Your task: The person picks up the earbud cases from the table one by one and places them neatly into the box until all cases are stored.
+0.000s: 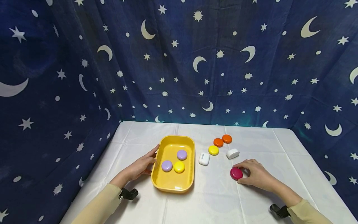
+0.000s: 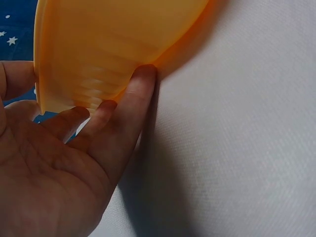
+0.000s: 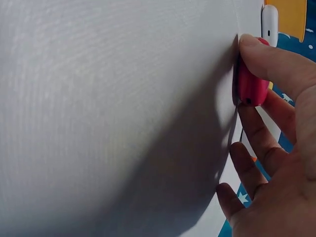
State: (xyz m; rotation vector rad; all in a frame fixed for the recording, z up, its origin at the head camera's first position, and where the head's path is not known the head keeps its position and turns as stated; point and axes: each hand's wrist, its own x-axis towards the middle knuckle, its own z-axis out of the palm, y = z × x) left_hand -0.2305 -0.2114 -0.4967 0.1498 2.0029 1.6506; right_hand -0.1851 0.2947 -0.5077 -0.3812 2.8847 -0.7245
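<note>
In the head view my left hand point(image 1: 142, 165) rests against the left side of a yellow tray point(image 1: 156, 182), its fingertips touching the outer wall. The left wrist view shows those fingers spread, fairly straight along the tray's wall point(image 2: 113, 34). Inside the tray lie two lilac discs point(image 1: 167, 165) and a yellow disc point(image 1: 179, 167). My right hand point(image 1: 257, 175) pinches a crimson glossy disc point(image 1: 236, 174) at the right of the table, thumb on the near side and fingertips on the far side. A small dark hole shows in the crimson disc's edge point(image 3: 253, 89).
Between tray and right hand stand a white rounded case point(image 1: 204, 159) and a white piece point(image 1: 232, 153) tipped on edge. Farther back, a yellow disc point(image 1: 213, 150) and two orange discs point(image 1: 218, 142) form a slanting row. A starry curtain point(image 1: 179, 62) borders the white-covered table point(image 1: 207, 202).
</note>
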